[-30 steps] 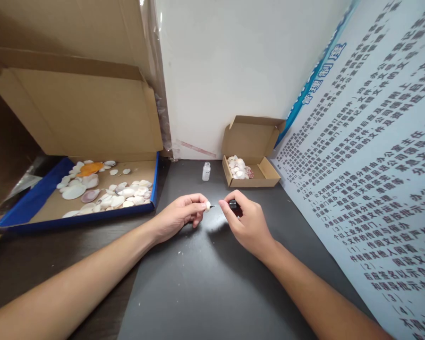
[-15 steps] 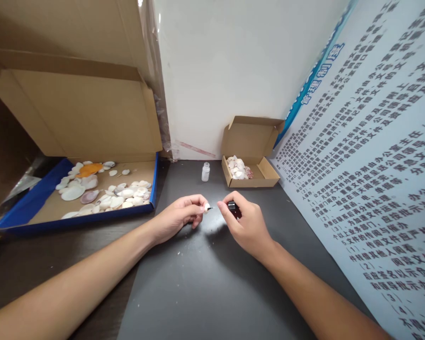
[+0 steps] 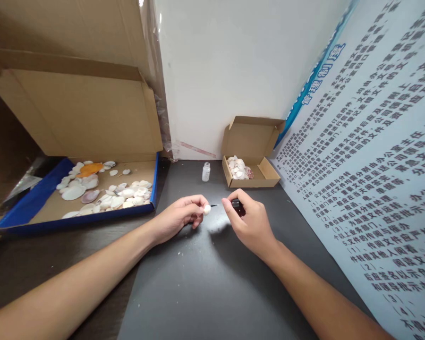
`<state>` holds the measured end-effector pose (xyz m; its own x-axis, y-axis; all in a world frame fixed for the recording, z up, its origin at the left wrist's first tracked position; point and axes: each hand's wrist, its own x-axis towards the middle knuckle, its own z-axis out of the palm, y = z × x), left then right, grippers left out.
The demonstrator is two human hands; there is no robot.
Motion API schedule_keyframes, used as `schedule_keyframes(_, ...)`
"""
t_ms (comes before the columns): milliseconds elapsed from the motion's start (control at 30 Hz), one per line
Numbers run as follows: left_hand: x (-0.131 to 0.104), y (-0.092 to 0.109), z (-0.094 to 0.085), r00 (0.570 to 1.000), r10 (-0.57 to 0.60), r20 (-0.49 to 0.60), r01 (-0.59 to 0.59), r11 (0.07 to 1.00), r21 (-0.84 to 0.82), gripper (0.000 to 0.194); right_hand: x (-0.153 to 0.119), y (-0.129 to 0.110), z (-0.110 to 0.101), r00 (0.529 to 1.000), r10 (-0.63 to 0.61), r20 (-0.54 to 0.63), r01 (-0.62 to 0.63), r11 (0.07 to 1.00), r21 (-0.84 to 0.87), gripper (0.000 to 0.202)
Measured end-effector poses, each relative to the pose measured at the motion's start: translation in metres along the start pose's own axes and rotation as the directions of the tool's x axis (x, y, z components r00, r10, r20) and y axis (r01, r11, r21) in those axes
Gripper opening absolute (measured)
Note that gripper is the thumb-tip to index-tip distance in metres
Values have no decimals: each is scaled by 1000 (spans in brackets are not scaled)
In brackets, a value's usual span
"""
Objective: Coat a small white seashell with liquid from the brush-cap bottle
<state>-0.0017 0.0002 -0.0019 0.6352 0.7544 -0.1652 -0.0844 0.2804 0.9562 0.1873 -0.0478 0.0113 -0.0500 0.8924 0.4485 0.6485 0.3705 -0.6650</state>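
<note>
Pinched between the thumb and fingers of my left hand (image 3: 187,211) is a small whitish seashell (image 3: 207,209). Just right of it, my right hand (image 3: 251,219) is closed on a black brush cap (image 3: 235,203), held sideways. Its thin stem with a dark brush tip (image 3: 214,205) points left at the shell, very near it; whether they touch I cannot tell. Beyond both hands a small clear glass bottle (image 3: 206,173) with a pale label stands upright, its mouth uncapped.
On the left, a blue-edged cardboard box (image 3: 155,182) with raised lid holds many shells (image 3: 116,202) and one orange piece (image 3: 89,169). A smaller open box (image 3: 265,182) at the back right holds more shells (image 3: 237,167). A printed board (image 3: 375,156) borders the dark mat (image 3: 212,293).
My right hand has shifted slightly right with the brush cap. The shell in my left hand now shows more of its pale surface, and my left hand is nearly still.
</note>
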Motion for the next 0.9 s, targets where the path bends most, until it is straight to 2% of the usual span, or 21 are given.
schedule_keyframes(133,0,0,1,1000,-7,-1,7,1000,-2,7,-1,-2,0,1000,-24,16,23,998,63,20)
schedule_keyframes(233,-1,0,1,1000,2,4,-2,1000,9,8,-1,-1,0,999,-21,26,21,1000,23,18)
schedule_keyframes(367,-1,0,1,1000,20,14,-20,999,27,9,1,-1,-1,1000,-1,-21,2,1000,26,20)
schedule_keyframes(533,0,-1,1,999,29,20,-30,998,55,8,0,-1,-1,999,-48,22,47,998,34,18)
schedule_keyframes(667,0,-2,0,998,47,29,-49,996,69,6,-1,0,-1,1000,-18,-5,18,1000,9,18)
schedule_keyframes(900,1,-4,-2,998,50,38,-53,996,77,7,0,-1,1,998,-59,1,59,998,-1,17)
